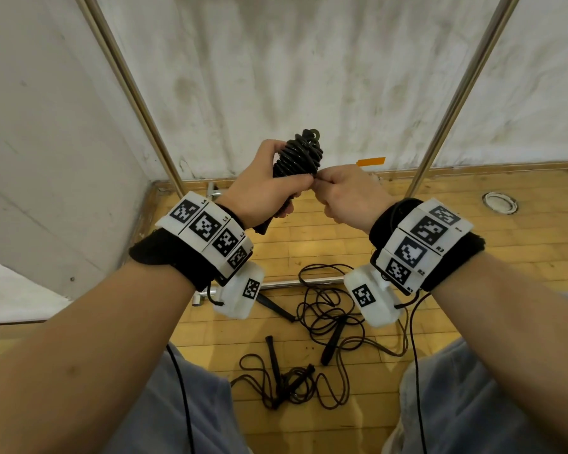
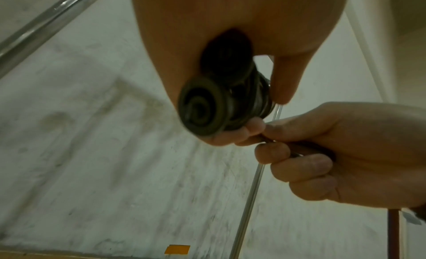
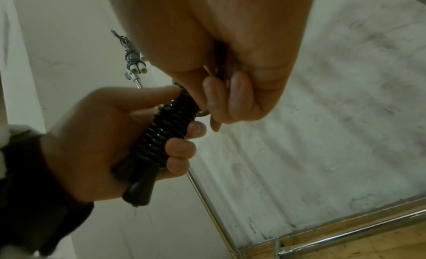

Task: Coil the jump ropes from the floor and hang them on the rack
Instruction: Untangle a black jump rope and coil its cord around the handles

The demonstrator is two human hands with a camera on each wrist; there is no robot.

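A left hand (image 1: 263,181) grips a coiled rope (image 1: 297,155) while the right hand (image 1: 345,194), just beside it, pinches the rope's free end. Only the right-wrist view shows the handle (image 3: 140,188) jutting below the left fist. Rack poles (image 1: 463,90) flank both hands; two loose ropes (image 1: 328,309) lie tangled below on the floor (image 1: 473,244).

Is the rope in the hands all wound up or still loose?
Wound up: the held rope sits in tight coils around its handles.
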